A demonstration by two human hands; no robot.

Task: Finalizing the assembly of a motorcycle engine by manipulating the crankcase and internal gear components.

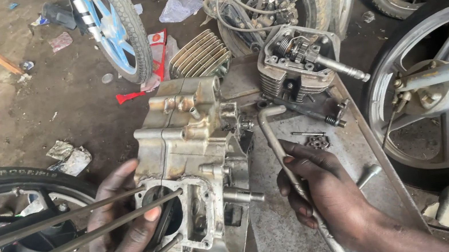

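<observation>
The left hand (125, 225) is bracing the grimy silver engine crankcase (195, 170) on the grey metal bench (284, 228), fingers wrapping its long studs; the right hand (325, 188) is gripping a bent steel wrench (287, 164); the finned cylinder head (295, 67) is already lying detached behind

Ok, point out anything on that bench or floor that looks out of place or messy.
Crumpled paper scraps and a torn red wrapper litter the dirt floor. On the grey metal bench, a small coil spring and toothed sprocket lie loose beside the finned cylinder head. Nothing looks broken.
</observation>
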